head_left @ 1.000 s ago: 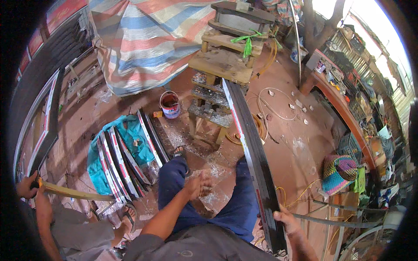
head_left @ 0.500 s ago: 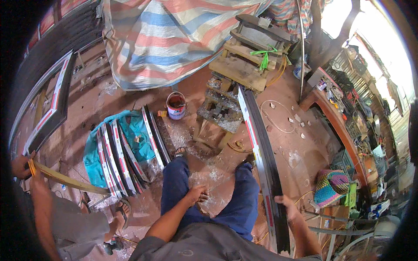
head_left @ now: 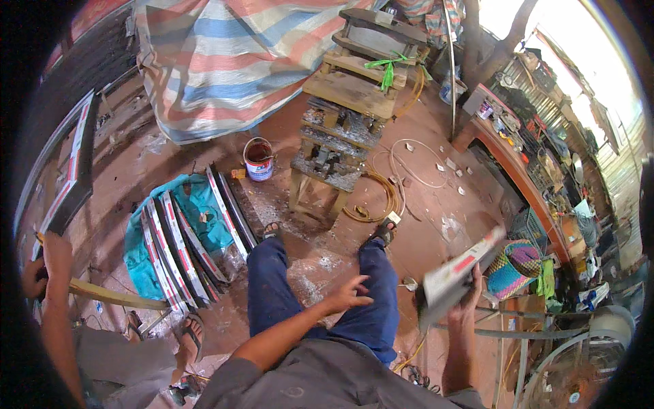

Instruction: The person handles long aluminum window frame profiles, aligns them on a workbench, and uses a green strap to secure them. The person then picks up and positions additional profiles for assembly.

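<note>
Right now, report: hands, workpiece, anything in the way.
Left hand empty, fingers parted. Right hand holding white-faced bar, blurred. Woven basket appears beside bar's far end.

Two people total: the wearer (head_left: 306, 371) and one co-worker (head_left: 122, 354). That makes four hands, so one left hand (head_left: 351, 294) and one right hand (head_left: 469, 293) for the wearer, plus two co-worker's hands (head_left: 58, 253). Four sandals (head_left: 386, 233) too, a pair each. Held bar (head_left: 451, 274): just one. Lying bars (head_left: 182, 249): I get at least five, maybe six, can't tell with that dark one at the end. Then it's one teal cloth (head_left: 138, 269), one angled frame (head_left: 78, 183), one wooden stick (head_left: 119, 295), one woven basket (head_left: 505, 278) and one green ribbon (head_left: 388, 72). Buckets (head_left: 259, 165): one for sure, possibly two. Floor chips (head_left: 461, 191): several, too tiny to count properly.
</note>
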`<control>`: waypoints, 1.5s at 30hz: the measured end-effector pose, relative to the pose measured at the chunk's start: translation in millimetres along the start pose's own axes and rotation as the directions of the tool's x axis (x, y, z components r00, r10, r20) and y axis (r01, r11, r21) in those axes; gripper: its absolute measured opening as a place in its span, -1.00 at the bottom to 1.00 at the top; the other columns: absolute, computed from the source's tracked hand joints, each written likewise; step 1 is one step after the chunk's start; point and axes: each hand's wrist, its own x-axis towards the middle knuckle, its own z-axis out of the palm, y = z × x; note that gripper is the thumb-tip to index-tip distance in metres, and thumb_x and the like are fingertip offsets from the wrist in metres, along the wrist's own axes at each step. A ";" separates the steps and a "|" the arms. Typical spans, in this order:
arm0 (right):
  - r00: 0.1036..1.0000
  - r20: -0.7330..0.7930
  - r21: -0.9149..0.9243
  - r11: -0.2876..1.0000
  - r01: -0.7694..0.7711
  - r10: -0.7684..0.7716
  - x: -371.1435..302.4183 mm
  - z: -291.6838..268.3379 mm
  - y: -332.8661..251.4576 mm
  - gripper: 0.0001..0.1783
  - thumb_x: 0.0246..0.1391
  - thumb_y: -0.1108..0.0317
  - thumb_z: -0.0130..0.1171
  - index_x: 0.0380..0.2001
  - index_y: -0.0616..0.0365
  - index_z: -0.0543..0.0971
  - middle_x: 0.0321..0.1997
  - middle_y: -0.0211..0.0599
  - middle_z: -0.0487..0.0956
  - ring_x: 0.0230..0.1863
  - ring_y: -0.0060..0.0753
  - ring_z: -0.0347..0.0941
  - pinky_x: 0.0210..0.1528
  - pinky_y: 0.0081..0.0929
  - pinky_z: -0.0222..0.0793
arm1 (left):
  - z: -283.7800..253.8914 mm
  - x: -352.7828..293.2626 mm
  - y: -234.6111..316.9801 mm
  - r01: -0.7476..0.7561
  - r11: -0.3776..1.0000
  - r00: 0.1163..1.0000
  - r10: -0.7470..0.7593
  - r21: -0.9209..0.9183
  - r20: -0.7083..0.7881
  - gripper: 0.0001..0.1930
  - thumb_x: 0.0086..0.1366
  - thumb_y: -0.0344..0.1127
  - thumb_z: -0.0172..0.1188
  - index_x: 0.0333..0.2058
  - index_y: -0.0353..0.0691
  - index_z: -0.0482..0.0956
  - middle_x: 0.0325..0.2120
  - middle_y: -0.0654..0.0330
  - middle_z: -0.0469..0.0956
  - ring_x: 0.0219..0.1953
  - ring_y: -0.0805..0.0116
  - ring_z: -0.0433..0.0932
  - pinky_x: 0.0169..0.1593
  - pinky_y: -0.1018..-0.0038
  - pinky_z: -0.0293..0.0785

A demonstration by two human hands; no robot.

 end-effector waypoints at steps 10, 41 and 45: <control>0.973 0.164 0.196 0.961 -0.195 0.164 -54.0 111.2 132.5 -0.28 0.26 -0.23 0.23 0.21 0.14 0.50 0.03 -0.20 0.61 0.04 -0.27 0.56 -0.03 -0.36 0.57 | 150.7 14.3 70.6 -0.132 0.944 0.991 0.119 -0.304 -0.061 -0.10 0.20 0.04 0.47 0.37 -0.20 0.21 0.18 0.05 0.43 0.22 0.18 0.39 0.22 0.19 0.41; 0.858 0.105 -0.641 0.693 -0.328 0.503 -97.5 -91.8 47.3 0.06 0.19 -0.09 0.32 0.58 0.01 0.02 0.03 -0.22 0.58 -0.11 -0.36 0.58 -0.13 -0.42 0.54 | 34.9 67.9 204.2 0.010 0.961 0.903 -0.127 -0.275 -0.411 -0.43 0.37 0.20 0.27 -0.13 -0.30 0.57 -0.40 0.33 0.55 -0.37 0.54 0.53 -0.27 0.52 0.47; 0.817 0.099 -0.567 0.707 -0.423 0.568 -89.8 -65.6 34.7 -0.02 0.27 0.06 0.29 0.59 -0.05 0.02 0.20 -0.34 0.53 -0.04 -0.44 0.52 -0.01 -0.47 0.46 | 29.1 77.1 199.1 -0.023 0.951 0.901 -0.115 -0.309 -0.419 -0.48 0.38 0.21 0.25 -0.17 -0.23 0.56 -0.44 0.37 0.51 -0.44 0.60 0.47 -0.35 0.58 0.39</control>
